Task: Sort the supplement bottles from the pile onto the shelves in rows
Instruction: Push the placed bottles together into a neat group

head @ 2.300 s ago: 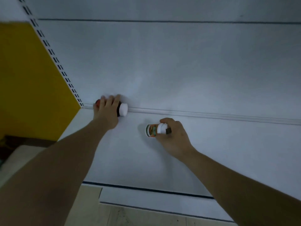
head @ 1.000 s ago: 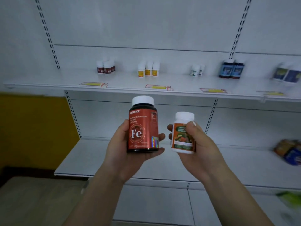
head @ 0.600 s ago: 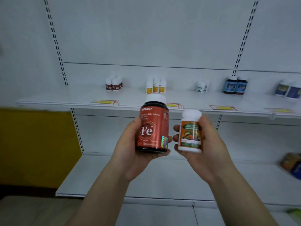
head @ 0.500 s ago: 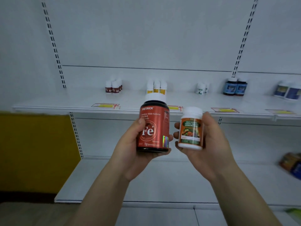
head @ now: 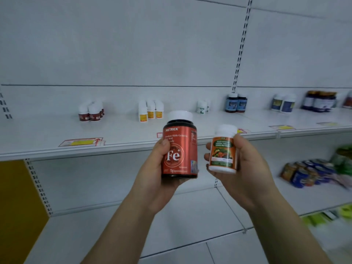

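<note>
Before white shelves (head: 47,134), left fingers (head: 161,151) gripping glossy red bottle (head: 183,149), right fingers (head: 207,156) gripping orange-labelled bottle (head: 222,155)

The person's left hand (head: 152,180) and right hand (head: 245,174) were both bare, the skin uncovered from the fingertips (head: 206,161) back across each wrist. The left forearm (head: 118,231) and the right forearm (head: 285,231) were bare as well, all the way to the bottom edge of the view, where they widened and passed out of sight. The left thumbnail (head: 165,142) was short and rounded, trimmed close. Dim light and slight blur kept finer detail of knuckles, creases and the other nails from being told.
</note>
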Action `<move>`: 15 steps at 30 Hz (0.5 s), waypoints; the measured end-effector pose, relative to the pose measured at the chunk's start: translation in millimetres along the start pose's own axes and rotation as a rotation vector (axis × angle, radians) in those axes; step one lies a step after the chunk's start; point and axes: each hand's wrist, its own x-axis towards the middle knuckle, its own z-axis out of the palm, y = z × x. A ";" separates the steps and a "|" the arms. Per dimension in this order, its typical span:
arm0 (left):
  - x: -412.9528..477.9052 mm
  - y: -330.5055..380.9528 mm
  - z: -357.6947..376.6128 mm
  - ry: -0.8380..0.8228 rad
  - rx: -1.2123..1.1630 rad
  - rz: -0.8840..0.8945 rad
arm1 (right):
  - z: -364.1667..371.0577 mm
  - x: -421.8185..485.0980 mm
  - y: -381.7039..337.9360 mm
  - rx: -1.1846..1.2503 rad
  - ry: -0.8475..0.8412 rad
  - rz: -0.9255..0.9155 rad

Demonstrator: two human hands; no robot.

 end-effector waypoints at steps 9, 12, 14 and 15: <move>7.8 -51.6 56.9 -0.009 0.065 -0.082 | -58.5 -22.7 -39.3 -0.044 0.044 -0.037; 11.6 -82.9 93.9 -0.038 0.063 -0.085 | -96.4 -36.3 -67.9 -0.064 0.056 -0.061; 15.5 -105.9 120.0 -0.058 0.079 -0.089 | -124.0 -45.0 -88.8 -0.065 0.067 -0.079; 17.9 -117.4 133.0 -0.068 0.086 -0.090 | -138.0 -48.9 -99.2 -0.062 0.090 -0.086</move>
